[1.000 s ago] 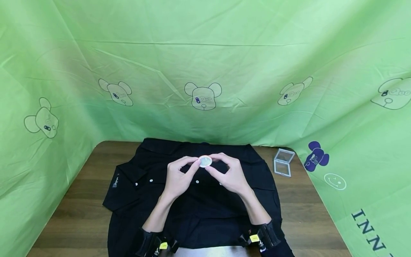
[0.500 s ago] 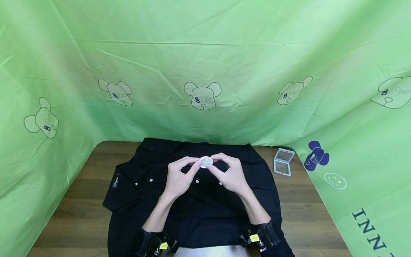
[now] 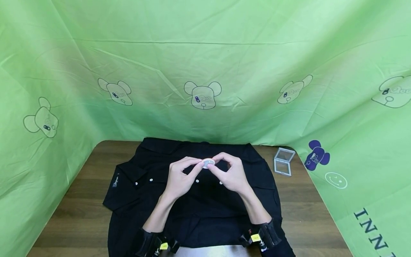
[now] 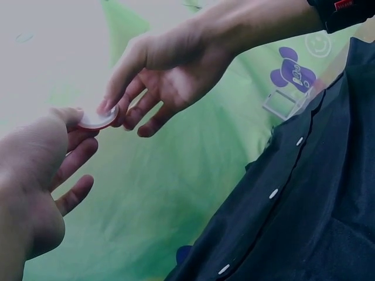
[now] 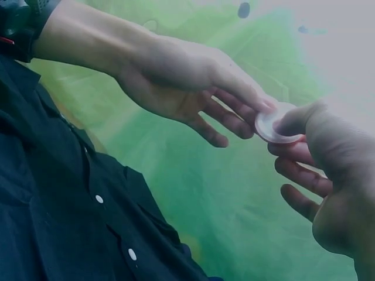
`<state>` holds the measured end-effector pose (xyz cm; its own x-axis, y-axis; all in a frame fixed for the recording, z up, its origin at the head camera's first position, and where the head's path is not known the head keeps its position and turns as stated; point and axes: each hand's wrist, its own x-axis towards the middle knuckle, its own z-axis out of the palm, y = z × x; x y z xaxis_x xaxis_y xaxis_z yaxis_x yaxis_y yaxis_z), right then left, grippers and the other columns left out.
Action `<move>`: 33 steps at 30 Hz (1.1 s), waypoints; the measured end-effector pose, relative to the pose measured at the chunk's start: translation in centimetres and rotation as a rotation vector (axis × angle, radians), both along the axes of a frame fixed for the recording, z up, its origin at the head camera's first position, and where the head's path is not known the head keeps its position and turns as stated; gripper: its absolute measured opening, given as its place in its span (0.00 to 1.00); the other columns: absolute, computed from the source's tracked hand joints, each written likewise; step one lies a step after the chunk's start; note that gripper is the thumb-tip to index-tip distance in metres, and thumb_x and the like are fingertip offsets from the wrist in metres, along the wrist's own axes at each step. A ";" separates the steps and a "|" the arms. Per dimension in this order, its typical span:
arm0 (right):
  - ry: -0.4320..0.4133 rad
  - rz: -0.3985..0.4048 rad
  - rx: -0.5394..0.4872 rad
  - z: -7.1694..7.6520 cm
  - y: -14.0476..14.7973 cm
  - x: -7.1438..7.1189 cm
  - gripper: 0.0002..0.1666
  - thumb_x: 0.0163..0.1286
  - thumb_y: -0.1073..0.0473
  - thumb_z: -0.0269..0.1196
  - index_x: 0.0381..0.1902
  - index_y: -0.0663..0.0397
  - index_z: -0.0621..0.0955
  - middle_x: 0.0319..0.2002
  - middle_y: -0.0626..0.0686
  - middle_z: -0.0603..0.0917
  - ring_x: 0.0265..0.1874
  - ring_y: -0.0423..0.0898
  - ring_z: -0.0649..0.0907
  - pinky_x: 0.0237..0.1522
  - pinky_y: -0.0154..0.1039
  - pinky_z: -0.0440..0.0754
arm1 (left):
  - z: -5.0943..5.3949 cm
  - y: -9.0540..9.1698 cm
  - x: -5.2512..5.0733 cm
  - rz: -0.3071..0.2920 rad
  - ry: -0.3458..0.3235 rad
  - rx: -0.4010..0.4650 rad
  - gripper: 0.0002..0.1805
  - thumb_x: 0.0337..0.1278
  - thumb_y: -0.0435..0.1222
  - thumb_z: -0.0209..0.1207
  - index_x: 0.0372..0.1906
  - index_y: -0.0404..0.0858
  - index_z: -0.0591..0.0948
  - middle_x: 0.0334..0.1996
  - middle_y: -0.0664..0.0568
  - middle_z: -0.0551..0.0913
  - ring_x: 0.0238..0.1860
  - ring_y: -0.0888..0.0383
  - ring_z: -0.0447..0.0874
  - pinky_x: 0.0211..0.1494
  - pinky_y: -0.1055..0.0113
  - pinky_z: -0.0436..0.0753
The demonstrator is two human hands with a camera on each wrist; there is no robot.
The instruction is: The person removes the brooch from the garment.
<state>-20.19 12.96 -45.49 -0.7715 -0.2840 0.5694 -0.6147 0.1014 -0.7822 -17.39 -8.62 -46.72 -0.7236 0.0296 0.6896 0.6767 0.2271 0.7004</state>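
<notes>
A small round disc (image 3: 208, 161) with a whitish face and a reddish rim is held up above a black shirt (image 3: 196, 203). My left hand (image 3: 180, 179) pinches its left edge between thumb and forefinger. On the opposite edge, my right hand (image 3: 232, 175) does the same, its thumb lying on the pale face. The left wrist view shows the reddish rim of the disc (image 4: 97, 120) below the thumbs. In the right wrist view the disc (image 5: 268, 125) is tilted, and the right thumb covers part of it. The remaining fingers of both hands are loosely bent, clear of the disc.
An open, hinged square case (image 3: 283, 162) with clear panels lies at the right back of the wooden table (image 3: 308, 217). The spread shirt, with white buttons (image 3: 151, 180), covers the table's middle. A green printed cloth (image 3: 205, 64) hangs behind and along both sides.
The disc has shifted slightly to the right and tilted, so its face looks narrower from the head view. Both hands keep their pinch; the left has moved a little rightward.
</notes>
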 end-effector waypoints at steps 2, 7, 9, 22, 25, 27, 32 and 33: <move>0.000 -0.002 -0.002 0.0 0.0 0.0 0.08 0.67 0.72 0.78 0.40 0.57 0.91 0.37 0.60 0.95 0.41 0.34 0.90 0.44 0.28 0.87 | 0.0 0.0 0.0 -0.004 0.002 -0.003 0.06 0.70 0.28 0.74 0.46 0.38 0.97 0.42 0.46 0.98 0.47 0.55 0.98 0.53 0.65 0.94; -0.007 0.009 -0.008 0.0 0.1 0.0 0.07 0.68 0.73 0.77 0.40 0.59 0.91 0.38 0.61 0.95 0.42 0.34 0.90 0.45 0.29 0.88 | -0.1 0.1 -0.2 -0.007 0.018 -0.003 0.06 0.70 0.27 0.74 0.46 0.37 0.97 0.41 0.45 0.98 0.46 0.54 0.98 0.53 0.69 0.92; -0.011 0.016 -0.010 0.0 0.0 0.0 0.07 0.69 0.73 0.76 0.41 0.60 0.92 0.40 0.62 0.95 0.43 0.35 0.91 0.45 0.30 0.89 | -0.1 0.0 -0.2 -0.004 0.021 -0.001 0.06 0.69 0.27 0.75 0.46 0.37 0.97 0.41 0.45 0.98 0.46 0.54 0.98 0.53 0.68 0.93; 0.011 0.018 0.014 -0.1 -0.1 -0.2 0.09 0.71 0.72 0.76 0.46 0.56 0.93 0.42 0.59 0.96 0.45 0.35 0.92 0.49 0.30 0.90 | 0.0 -0.5 -0.4 0.005 0.047 -0.017 0.08 0.70 0.27 0.75 0.49 0.38 0.97 0.44 0.48 0.98 0.47 0.51 0.97 0.56 0.76 0.90; 0.040 0.022 0.037 -0.1 -0.1 -0.1 0.10 0.71 0.71 0.77 0.45 0.54 0.93 0.41 0.57 0.96 0.42 0.37 0.91 0.50 0.30 0.89 | -0.1 -0.7 -0.5 0.004 0.079 -0.023 0.09 0.69 0.26 0.74 0.48 0.38 0.97 0.44 0.48 0.98 0.46 0.51 0.96 0.55 0.76 0.89; 0.068 0.021 0.061 0.0 -0.1 0.0 0.10 0.71 0.70 0.78 0.45 0.52 0.93 0.41 0.54 0.95 0.41 0.38 0.91 0.52 0.31 0.89 | -0.2 -0.8 -0.6 0.005 0.107 -0.031 0.10 0.69 0.25 0.74 0.48 0.38 0.97 0.44 0.48 0.98 0.45 0.51 0.96 0.54 0.76 0.88; 0.115 0.026 0.127 0.3 0.1 0.1 0.10 0.72 0.66 0.78 0.47 0.48 0.93 0.43 0.50 0.95 0.44 0.41 0.92 0.58 0.38 0.90 | -0.2 -1.0 -0.7 0.023 0.185 -0.050 0.12 0.63 0.21 0.75 0.46 0.38 0.97 0.41 0.47 0.98 0.42 0.50 0.95 0.52 0.75 0.87; 0.114 0.031 0.140 0.4 0.1 0.1 0.10 0.72 0.65 0.77 0.48 0.48 0.93 0.43 0.50 0.95 0.45 0.41 0.92 0.59 0.39 0.90 | -0.2 -1.0 -0.7 0.026 0.204 -0.049 0.12 0.62 0.20 0.75 0.45 0.37 0.97 0.40 0.47 0.98 0.42 0.49 0.95 0.51 0.74 0.87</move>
